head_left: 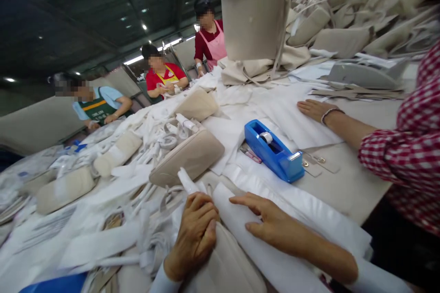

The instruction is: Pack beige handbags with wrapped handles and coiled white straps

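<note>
My left hand point(195, 233) is closed, fingers curled round a white strip of wrapping point(186, 181) whose end sticks up above the fist. Just below and to the right of that hand lies a beige bag point(228, 261), partly hidden by it. My right hand point(275, 224) has its fingers stretched out and apart, over a white wrapping sheet point(237, 213) beside the bag. It holds nothing. Beyond both hands stands a blue tape dispenser point(275, 151), with small scissors point(252, 154) along its left side.
Another beige bag point(189, 153) and wrapped straps cover the left. A co-worker's hand point(314, 111) rests on white sheets point(285, 110) at right. Metal hooks point(319, 159) lie beside the dispenser. Bags are heaped point(343, 41) at the back right; several people work across the table.
</note>
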`<action>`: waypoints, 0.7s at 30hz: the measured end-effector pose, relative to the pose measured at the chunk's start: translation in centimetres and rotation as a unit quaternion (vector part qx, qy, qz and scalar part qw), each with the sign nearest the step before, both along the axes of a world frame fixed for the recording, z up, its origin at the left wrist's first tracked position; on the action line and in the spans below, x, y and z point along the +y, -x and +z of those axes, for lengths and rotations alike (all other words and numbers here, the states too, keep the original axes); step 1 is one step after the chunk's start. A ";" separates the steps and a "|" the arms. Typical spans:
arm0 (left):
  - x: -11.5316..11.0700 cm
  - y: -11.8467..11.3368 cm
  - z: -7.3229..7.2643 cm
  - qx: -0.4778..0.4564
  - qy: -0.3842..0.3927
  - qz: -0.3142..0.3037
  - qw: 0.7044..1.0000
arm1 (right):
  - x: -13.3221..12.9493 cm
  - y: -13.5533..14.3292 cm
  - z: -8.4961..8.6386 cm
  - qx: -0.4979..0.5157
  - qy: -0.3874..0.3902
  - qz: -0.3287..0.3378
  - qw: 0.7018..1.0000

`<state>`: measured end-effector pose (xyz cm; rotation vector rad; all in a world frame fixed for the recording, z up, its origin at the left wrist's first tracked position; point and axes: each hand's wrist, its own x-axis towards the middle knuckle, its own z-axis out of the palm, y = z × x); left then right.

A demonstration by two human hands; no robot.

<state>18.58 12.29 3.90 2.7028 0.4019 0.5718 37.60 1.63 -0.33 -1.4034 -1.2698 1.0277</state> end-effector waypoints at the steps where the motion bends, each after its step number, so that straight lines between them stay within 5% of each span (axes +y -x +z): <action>1: 0.0 0.0 -0.1 0.000 0.002 0.001 1.000 | 0.5 0.4 -0.1 -0.007 0.007 0.013 1.000; 11: 0.2 0.2 -1.0 -0.018 0.005 0.006 1.000 | 3.7 3.0 -1.5 0.070 0.056 0.013 0.996; 17: 0.1 0.2 -1.4 -0.015 -0.014 0.007 1.000 | 5.9 4.9 -3.1 0.119 -0.073 0.062 0.988; 21: -0.1 0.5 -1.0 0.025 -0.050 0.016 0.998 | 5.3 3.9 -5.0 0.103 -0.068 0.041 0.992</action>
